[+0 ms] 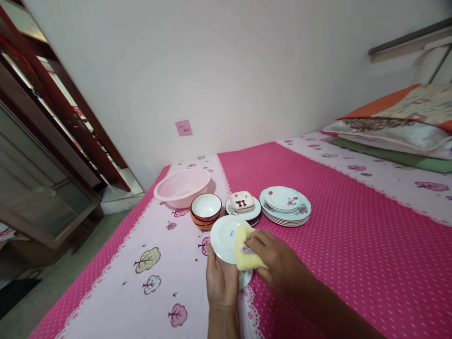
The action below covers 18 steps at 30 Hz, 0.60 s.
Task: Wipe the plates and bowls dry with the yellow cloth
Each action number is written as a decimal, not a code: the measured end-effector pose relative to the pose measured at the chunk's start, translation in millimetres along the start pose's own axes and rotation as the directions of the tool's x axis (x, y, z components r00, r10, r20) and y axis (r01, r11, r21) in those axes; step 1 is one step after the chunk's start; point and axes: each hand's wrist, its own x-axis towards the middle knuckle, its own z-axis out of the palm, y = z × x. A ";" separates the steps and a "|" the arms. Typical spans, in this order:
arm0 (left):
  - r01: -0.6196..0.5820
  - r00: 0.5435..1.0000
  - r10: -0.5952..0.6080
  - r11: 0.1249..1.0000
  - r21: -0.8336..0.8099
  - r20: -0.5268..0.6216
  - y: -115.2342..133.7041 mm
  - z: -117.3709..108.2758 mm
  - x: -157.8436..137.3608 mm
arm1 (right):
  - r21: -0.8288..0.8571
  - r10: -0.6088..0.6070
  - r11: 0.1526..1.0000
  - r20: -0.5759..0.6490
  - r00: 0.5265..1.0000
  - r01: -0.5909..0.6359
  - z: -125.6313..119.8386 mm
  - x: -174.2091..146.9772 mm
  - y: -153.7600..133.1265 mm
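My left hand (222,281) grips a white plate (223,238) from below, its underside with a small blue mark turned toward me. In my right hand (277,256) is a bunched yellow cloth (243,256), pressed against the plate's right side. Partly hidden under the held plate, another white plate (246,278) lies on the bed. Just beyond my hands stand stacked bowls (206,207), a small square dish (241,201) on top of dark-rimmed plates (254,214), and a pile of flowered plates (300,213).
A pink basin (181,186) sits at the back left near the wall. Pink and white bedding (339,245) covers the surface, whose left edge drops to the floor (88,240). Folded quilts and pillows (395,129) are piled at the far right.
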 end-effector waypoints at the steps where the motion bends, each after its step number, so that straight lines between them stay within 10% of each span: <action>1: 0.013 1.000 -0.013 1.000 0.005 0.000 0.7 -0.8 0.2 | -0.011 -0.016 1.000 0.009 1.000 0.016 1.4 -0.3 -1.7; 10: 0.239 0.970 -0.240 0.970 -0.035 -0.030 -2.1 4.8 -6.4 | -0.160 -0.256 0.960 -0.159 0.954 0.231 30.0 -1.6 -16.7; 18: 0.187 0.975 -0.196 0.978 -0.095 -0.102 -18.9 20.3 -11.0 | -0.191 -0.295 0.952 -0.355 0.887 0.240 33.5 2.3 -12.3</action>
